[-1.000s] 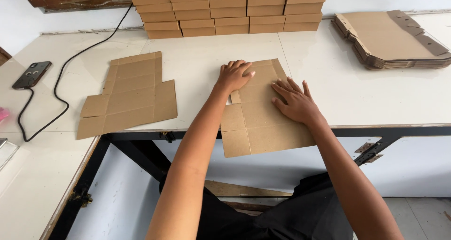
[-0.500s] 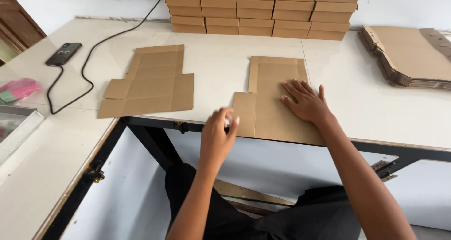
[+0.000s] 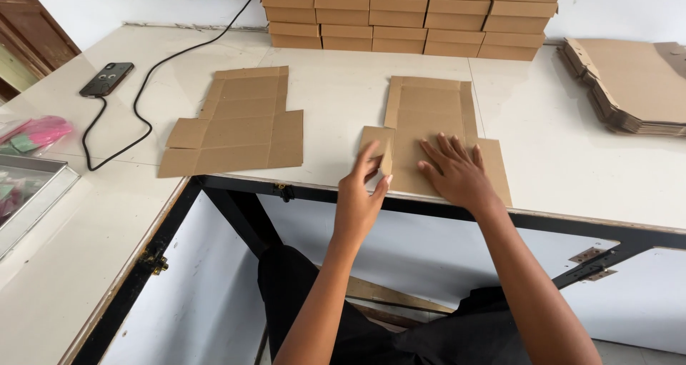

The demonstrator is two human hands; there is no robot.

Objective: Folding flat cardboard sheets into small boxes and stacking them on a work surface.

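Observation:
A flat brown cardboard box blank (image 3: 429, 115) lies on the white table (image 3: 343, 101) near its front edge. My right hand (image 3: 457, 171) presses flat on the blank's near part, fingers spread. At the blank's left side, my left hand (image 3: 361, 197) pinches the small flap (image 3: 376, 142) between thumb and fingers, lifting its edge. A second flat blank (image 3: 239, 126) lies to the left, untouched.
Stacked folded cardboard boxes (image 3: 407, 15) line the back wall. A pile of flat blanks (image 3: 629, 83) sits at the right. A phone (image 3: 107, 78) with a black cable (image 3: 136, 115) lies at the left, near pink items (image 3: 39, 133) and a tray (image 3: 32, 193).
My left hand came off the blank, dropped below the table edge, and has risen again to grip the left flap. My right hand stayed pressed on the blank. The view shifted left.

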